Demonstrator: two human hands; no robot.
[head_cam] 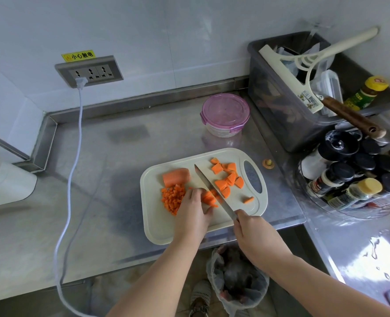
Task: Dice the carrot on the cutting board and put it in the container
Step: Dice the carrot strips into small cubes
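Orange carrot strips (208, 199) are lying on the board (157, 223), your left grip (192, 212) pinching them down, your right grip (254, 234) clasping the knife (213, 189). Tuck fingertips (195, 192) back while you're slicing crosswise.

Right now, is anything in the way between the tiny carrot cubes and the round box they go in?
Yes. The purple lid sits on the container, so the diced carrot cannot go in until it comes off. On the counter between the cutting board and the container, nothing visible stands.
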